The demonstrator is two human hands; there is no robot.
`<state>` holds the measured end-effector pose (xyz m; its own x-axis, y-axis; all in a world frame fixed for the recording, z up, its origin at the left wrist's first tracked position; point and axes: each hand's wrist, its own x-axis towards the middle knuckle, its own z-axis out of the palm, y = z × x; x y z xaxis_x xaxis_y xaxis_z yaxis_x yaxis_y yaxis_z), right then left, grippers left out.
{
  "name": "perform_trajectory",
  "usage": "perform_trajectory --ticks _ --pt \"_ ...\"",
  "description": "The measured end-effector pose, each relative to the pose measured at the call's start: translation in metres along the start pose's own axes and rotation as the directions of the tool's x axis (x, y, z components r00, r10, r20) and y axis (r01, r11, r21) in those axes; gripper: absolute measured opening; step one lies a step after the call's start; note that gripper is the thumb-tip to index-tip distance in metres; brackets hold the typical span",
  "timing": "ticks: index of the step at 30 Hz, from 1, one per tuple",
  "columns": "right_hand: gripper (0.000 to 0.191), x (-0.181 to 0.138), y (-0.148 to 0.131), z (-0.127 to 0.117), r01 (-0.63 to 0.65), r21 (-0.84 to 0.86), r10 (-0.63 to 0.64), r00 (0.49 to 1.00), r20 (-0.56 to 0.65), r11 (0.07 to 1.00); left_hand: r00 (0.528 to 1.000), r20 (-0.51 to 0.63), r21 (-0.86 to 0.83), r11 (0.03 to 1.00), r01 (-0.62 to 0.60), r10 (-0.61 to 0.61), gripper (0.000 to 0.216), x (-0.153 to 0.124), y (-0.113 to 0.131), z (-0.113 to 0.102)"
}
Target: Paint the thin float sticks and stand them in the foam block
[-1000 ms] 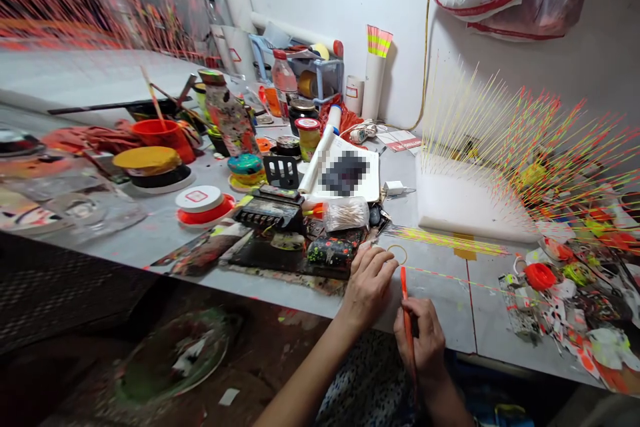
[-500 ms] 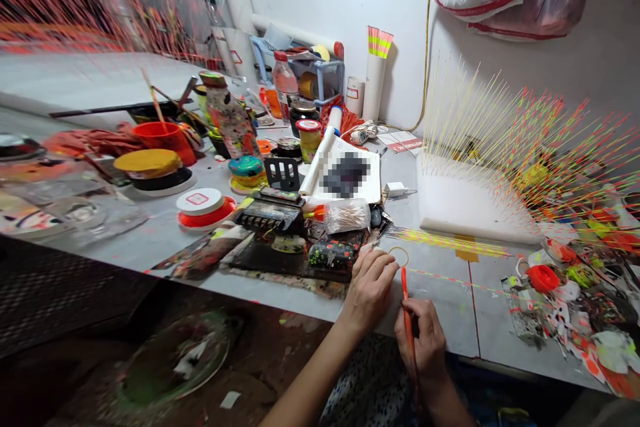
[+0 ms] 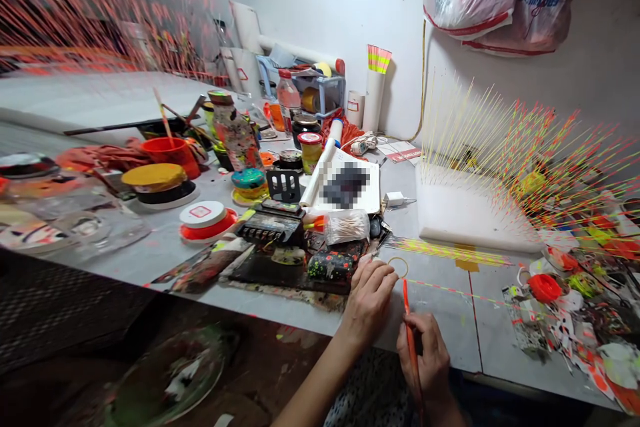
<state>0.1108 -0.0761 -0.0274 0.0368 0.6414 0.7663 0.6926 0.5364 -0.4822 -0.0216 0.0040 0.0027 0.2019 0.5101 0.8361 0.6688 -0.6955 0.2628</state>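
Note:
My left hand [image 3: 371,287] is closed, fingers bent together over the right end of a paint-spattered roller device [image 3: 333,265]. From its fingertips a thin stick with red and yellow-green bands [image 3: 463,292] runs rightward across the table; the end inside the hand is hidden. In my right hand [image 3: 425,350] is an orange paintbrush [image 3: 411,340], gripped between thumb and fingers and pointing up. The brush tip is close to the stick, just right of my left hand; whether they touch I cannot tell. A yellowish ring [image 3: 399,267] lies just behind the tip.
Behind the hands lie a bundle of striped sticks [image 3: 445,250] and a cotton swab jar [image 3: 347,225]. A white foam block [image 3: 470,207] at right bristles with thin sticks. Paint scraps [image 3: 575,307] crowd the right edge. Lidded paint pots [image 3: 205,220] stand left.
The view has tilted slightly, so the table sits a little lower in the picture. Both hands, the brush and the stick keep nearly the same places relative to one another.

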Motion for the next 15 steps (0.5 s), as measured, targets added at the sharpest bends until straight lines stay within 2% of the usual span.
perform_trajectory --ticks 15 --pt "0.013 0.0000 -0.0003 0.0024 -0.021 -0.025 0.022 0.999 0.036 0.999 1.000 0.003 -0.009 1.000 0.008 -0.008 0.021 0.0013 0.0015 -0.0008"
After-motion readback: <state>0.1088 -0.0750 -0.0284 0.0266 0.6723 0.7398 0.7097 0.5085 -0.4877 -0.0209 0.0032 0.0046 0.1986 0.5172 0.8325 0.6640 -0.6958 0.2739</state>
